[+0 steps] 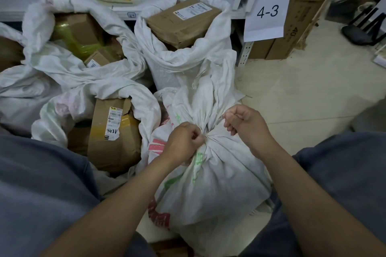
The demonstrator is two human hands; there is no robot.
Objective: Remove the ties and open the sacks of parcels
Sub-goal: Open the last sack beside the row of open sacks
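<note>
L+R hands (183,140) (244,123): pinch on sack (219,183) tie (209,134)

I see the tied sack (211,183), white woven, red and green print, upright, neck bunched shut by a thin tie (207,134), rear open sack (177,64) just behind it, far open sack (62,62) behind-left, near open sack (146,108) touching its left, cardboard parcels (183,21) inside all three

A white woven sack (211,181) stands between the person's knees. Its gathered neck (208,129) is still cinched. The left hand (183,140) pinches the neck from the left. The right hand (244,123), fingers curled, pinches a thin tie (219,120) on the neck's right. Behind are three open sacks, the rear one (167,64) holding a labelled cardboard parcel (181,21). A "4-3" sign (268,11) hangs on the shelving.
</note>
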